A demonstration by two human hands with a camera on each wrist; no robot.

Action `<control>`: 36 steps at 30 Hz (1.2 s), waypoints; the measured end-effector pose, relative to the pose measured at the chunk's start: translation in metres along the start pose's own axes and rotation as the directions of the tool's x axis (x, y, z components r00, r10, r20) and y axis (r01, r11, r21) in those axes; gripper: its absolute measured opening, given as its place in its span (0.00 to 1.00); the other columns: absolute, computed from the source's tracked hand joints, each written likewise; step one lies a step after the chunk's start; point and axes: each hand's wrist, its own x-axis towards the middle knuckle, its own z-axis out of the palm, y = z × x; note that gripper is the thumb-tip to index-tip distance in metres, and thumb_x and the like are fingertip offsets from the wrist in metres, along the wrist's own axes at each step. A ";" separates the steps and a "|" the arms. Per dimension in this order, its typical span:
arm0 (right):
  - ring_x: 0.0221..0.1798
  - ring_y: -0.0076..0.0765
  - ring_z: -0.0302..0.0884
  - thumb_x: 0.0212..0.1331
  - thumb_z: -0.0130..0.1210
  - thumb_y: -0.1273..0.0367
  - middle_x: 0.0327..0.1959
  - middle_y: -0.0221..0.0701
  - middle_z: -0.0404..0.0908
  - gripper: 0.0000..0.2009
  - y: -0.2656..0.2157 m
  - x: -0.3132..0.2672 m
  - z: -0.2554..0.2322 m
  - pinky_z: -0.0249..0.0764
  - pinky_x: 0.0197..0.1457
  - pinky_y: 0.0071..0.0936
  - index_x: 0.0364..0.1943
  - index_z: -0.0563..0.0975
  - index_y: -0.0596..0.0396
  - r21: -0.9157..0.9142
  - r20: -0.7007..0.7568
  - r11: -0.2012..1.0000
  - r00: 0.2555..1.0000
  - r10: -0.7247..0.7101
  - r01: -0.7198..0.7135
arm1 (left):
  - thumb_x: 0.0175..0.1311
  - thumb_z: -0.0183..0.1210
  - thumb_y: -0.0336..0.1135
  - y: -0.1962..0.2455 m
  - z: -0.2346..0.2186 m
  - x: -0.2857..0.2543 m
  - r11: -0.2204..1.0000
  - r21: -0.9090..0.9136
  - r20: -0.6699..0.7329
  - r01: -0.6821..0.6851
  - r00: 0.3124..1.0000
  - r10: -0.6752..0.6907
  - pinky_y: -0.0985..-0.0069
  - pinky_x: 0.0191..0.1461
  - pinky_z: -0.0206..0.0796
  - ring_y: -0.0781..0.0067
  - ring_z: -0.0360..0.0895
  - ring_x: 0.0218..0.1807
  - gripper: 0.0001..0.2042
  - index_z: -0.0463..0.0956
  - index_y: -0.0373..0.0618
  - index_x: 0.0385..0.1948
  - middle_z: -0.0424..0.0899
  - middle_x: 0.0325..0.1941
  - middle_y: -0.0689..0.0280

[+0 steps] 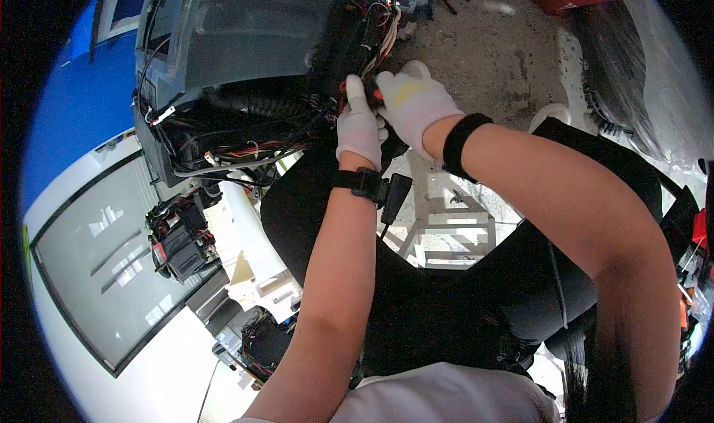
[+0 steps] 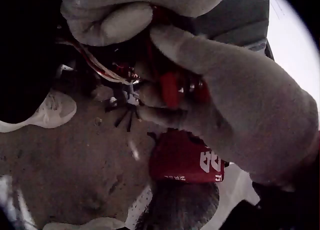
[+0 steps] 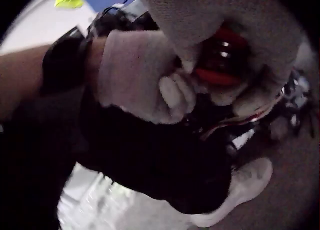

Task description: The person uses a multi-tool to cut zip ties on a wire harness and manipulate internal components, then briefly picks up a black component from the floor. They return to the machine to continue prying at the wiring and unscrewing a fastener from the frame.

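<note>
Both hands wear white knitted gloves and meet at a bundle of wires (image 1: 387, 40) beside a dark grey dashboard-like panel (image 1: 253, 25). The left hand (image 1: 359, 129) has curled fingers and pinches the wires, with a red bit (image 2: 159, 12) showing at its fingertips. Close against it, the right hand (image 1: 416, 99) grips a dark, shiny roll-like piece with red edges (image 3: 220, 76). That piece lies in the curl of the right fingers (image 2: 155, 95), which partly hide it. What exactly the left fingertips pinch I cannot tell.
Loose wires (image 1: 253, 151) hang from the panel's near edge. A red bag with white lettering (image 2: 187, 157) lies on the floor. White shoes (image 3: 250, 182) and a grey stool-like frame (image 1: 450, 237) are below the hands. A framed glass panel (image 1: 111, 259) stands at left.
</note>
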 end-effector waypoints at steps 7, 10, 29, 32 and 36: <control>0.47 0.49 0.78 0.49 0.55 0.62 0.42 0.47 0.79 0.21 0.001 -0.007 0.000 0.72 0.50 0.37 0.44 0.70 0.63 -0.344 -0.143 0.896 0.927 -0.346 0.282 | 0.60 0.50 0.60 0.001 -0.004 -0.008 0.946 0.140 0.098 -0.292 0.955 0.280 0.78 0.25 0.63 0.76 0.71 0.24 0.25 0.74 0.42 0.35 0.74 0.26 0.67; 0.44 0.49 0.79 0.45 0.56 0.57 0.41 0.48 0.79 0.26 0.002 -0.001 -0.011 0.73 0.48 0.37 0.45 0.72 0.65 0.043 0.118 0.992 0.985 -0.125 0.120 | 0.60 0.50 0.58 -0.006 -0.004 -0.002 0.971 -0.049 0.036 -0.234 0.971 0.236 0.74 0.31 0.65 0.72 0.73 0.30 0.24 0.73 0.41 0.35 0.75 0.28 0.65; 0.41 0.53 0.77 0.44 0.56 0.47 0.35 0.48 0.79 0.35 0.018 0.006 -0.015 0.72 0.51 0.40 0.52 0.69 0.61 -0.176 -0.078 0.950 0.959 -0.273 0.256 | 0.59 0.54 0.57 -0.008 -0.010 0.013 0.979 -0.134 0.119 -0.153 0.978 0.169 0.79 0.18 0.55 0.77 0.67 0.20 0.23 0.74 0.42 0.35 0.73 0.23 0.67; 0.32 0.35 0.79 0.49 0.54 0.42 0.25 0.39 0.78 0.31 0.027 0.019 -0.012 0.75 0.41 0.30 0.34 0.78 0.62 0.600 0.475 0.782 0.862 -0.174 -0.172 | 0.59 0.51 0.57 -0.003 -0.006 0.000 0.971 -0.151 0.130 -0.184 0.970 0.204 0.78 0.19 0.57 0.76 0.69 0.20 0.21 0.74 0.45 0.31 0.74 0.23 0.68; 0.35 0.38 0.80 0.54 0.54 0.50 0.31 0.41 0.78 0.24 0.015 0.011 -0.028 0.76 0.41 0.32 0.36 0.75 0.60 0.264 0.439 0.964 0.894 -0.093 -0.030 | 0.59 0.51 0.60 -0.002 -0.008 0.005 0.980 -0.197 0.105 0.037 0.994 -0.017 0.80 0.19 0.56 0.77 0.66 0.18 0.22 0.72 0.47 0.28 0.73 0.22 0.69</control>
